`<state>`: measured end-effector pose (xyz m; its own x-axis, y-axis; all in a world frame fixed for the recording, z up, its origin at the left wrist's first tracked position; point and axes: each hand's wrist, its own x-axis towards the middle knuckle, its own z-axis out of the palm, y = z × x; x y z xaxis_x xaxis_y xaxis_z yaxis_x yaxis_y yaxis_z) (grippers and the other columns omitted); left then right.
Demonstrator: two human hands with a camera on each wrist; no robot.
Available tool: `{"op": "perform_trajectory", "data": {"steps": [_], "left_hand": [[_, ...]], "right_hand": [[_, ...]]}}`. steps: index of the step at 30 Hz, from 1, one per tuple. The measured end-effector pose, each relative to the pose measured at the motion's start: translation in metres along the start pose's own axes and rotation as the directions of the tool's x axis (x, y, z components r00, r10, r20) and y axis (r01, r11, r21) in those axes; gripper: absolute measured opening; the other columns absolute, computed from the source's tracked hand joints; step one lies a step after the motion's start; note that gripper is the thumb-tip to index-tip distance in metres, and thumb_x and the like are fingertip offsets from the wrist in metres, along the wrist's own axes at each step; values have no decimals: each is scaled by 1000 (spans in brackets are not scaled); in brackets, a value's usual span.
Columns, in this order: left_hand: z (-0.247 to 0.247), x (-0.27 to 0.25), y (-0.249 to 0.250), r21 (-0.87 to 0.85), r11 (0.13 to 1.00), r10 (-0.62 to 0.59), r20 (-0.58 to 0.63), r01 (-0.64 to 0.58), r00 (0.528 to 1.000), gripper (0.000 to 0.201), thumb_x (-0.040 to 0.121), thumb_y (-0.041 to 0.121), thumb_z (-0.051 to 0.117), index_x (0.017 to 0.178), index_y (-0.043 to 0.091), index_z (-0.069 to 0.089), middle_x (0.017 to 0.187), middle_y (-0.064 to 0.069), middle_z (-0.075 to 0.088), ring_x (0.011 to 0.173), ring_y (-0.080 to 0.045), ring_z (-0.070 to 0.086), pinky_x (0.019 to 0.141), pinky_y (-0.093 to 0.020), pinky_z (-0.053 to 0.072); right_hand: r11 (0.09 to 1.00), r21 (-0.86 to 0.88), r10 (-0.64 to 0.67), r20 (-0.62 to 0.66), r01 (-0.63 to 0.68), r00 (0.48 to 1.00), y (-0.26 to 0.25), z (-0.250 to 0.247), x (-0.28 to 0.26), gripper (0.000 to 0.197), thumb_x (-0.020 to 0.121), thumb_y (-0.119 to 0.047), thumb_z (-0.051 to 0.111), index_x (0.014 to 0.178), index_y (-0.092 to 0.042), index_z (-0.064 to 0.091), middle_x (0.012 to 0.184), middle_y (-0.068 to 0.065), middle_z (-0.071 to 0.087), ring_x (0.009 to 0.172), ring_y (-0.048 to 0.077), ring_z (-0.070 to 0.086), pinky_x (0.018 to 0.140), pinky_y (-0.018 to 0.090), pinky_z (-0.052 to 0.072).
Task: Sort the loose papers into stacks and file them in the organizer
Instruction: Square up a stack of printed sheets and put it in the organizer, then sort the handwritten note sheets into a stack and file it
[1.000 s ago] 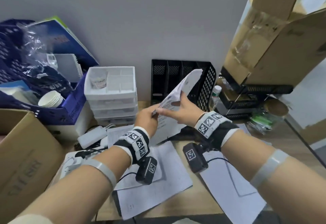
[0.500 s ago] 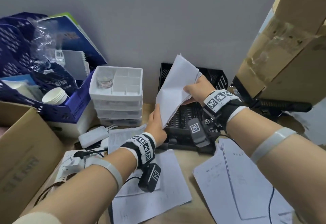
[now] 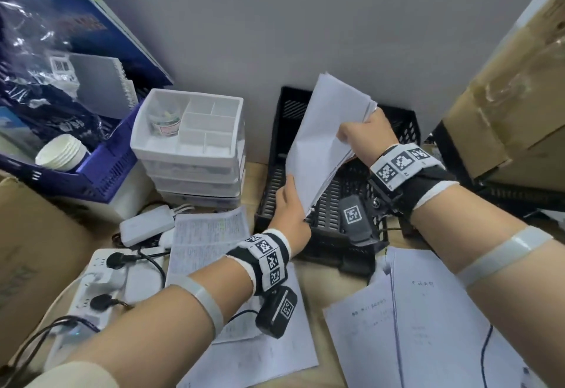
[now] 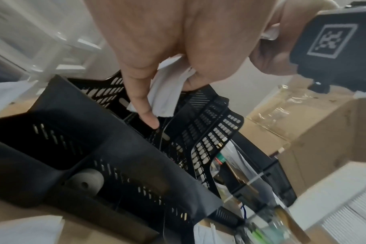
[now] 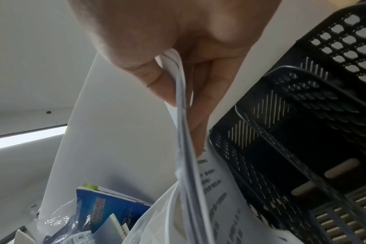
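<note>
While both hands pinch the stack (image 3: pixel 327 140), right hand (image 3: pixel 365 135) at top edge, left hand (image 3: pixel 290 207) at bottom corner over organizer (image 3: pixel 394 124), it looks light & floppy; prob. best held by opposite edges.

Black wristbands (image 3: pixel 269 260) (square-coded tags) — grey armbands (image 3: pixel 504 254).

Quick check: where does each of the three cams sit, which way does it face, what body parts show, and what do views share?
Head: worn on the head, facing forward and down; both forearms, left hand and right hand holding the white paper stack over the black perforated plastic organizer.
Left wrist: under the left hand, facing along its fingers into the organizer.
Right wrist: under the right hand, facing up along the stack.
Shared: all three show stack and organizer.
</note>
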<state>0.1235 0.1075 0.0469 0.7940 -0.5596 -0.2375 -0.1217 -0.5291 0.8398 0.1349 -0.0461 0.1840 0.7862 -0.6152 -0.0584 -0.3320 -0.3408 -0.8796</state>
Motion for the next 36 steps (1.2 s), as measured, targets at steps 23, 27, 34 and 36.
{"op": "perform_trajectory", "data": {"steps": [23,27,34,36], "left_hand": [[-24,61,-44,123,968,-191,-196,217,962,39,98,21,46,134,27,62,101,-4,69,92,-28,64,81,-31,51],[-40,47,-58,43,976,-194,-253,212,948,33,100,36,47,100,12,70,95,-16,73,91,-36,66,82,-38,53],[-81,-7,-143,97,877,-459,-118,470,881,25,93,33,61,111,16,62,112,-10,69,101,-29,68,93,-40,54],[-88,-32,-170,229,800,-544,-113,555,831,38,92,33,63,124,15,61,127,-13,64,113,-32,64,101,-39,51]], "right_hand": [[984,-169,27,474,61,880,71,94,8,55,93,-23,51,142,-30,28,107,6,64,86,26,71,64,39,62],[988,-137,10,517,71,856,80,100,-1,29,90,-32,57,117,-22,53,94,2,68,78,19,74,62,35,61],[922,-276,386,617,-271,686,149,131,-66,14,87,-17,55,85,-13,67,90,12,71,69,24,69,59,31,56],[869,-425,478,591,-253,649,177,144,-94,28,86,-24,62,110,-11,63,100,11,65,80,26,65,71,38,57]]}}
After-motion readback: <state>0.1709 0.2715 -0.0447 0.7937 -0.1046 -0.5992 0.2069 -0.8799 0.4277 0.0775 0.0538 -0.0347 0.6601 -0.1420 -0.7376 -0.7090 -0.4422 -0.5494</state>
